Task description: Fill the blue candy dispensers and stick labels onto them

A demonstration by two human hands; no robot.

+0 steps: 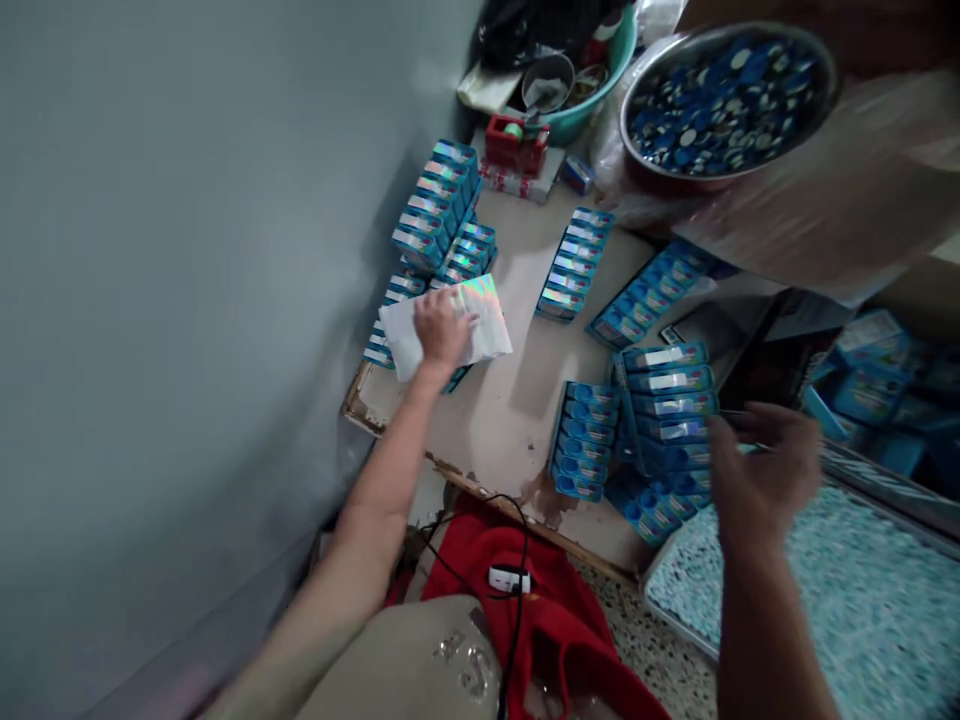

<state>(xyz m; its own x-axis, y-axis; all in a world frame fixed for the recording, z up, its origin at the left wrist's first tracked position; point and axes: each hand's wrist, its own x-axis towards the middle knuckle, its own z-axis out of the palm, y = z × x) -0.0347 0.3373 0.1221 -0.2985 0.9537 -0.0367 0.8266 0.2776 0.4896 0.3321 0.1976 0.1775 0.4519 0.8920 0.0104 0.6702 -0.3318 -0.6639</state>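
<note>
My left hand (442, 328) is closed on a white sheet with a shiny rainbow sticker surface (486, 305), tilted over small blue boxes (463, 250) by the wall. My right hand (769, 465), smeared by motion, is in the air at the right with thumb and fingers apart. Just left of it stands a row of blue boxes (667, 382), some with silvery strips on their tops. More blue boxes (585, 440) with round cut-outs lie beside that row, apart from both hands.
Further blue box rows (576, 262) stand on the worn table (495, 420). A red tape dispenser (516, 145), a green basin (577, 120) and a metal bowl of blue and white pieces (731, 100) are at the back. At right lies a tray of pale blue bits (862, 590).
</note>
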